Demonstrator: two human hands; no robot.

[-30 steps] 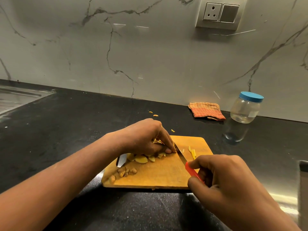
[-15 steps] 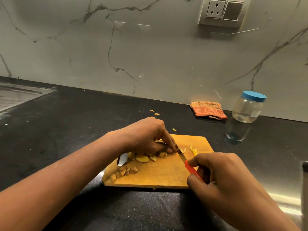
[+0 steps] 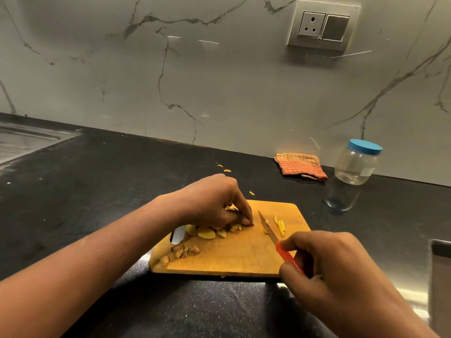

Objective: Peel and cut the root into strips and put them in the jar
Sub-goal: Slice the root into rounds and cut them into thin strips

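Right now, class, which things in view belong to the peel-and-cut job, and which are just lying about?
In the job: left hand holding root slices; right hand gripping knife; cut strips; cutting board; lidded jar.
Lying about: folded cloth; wall socket; sink.

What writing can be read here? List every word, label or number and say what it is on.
No text here can be read.
jar: a small pale sticker on its side, too blurred to read.
wall socket: no lettering can be seen on it.
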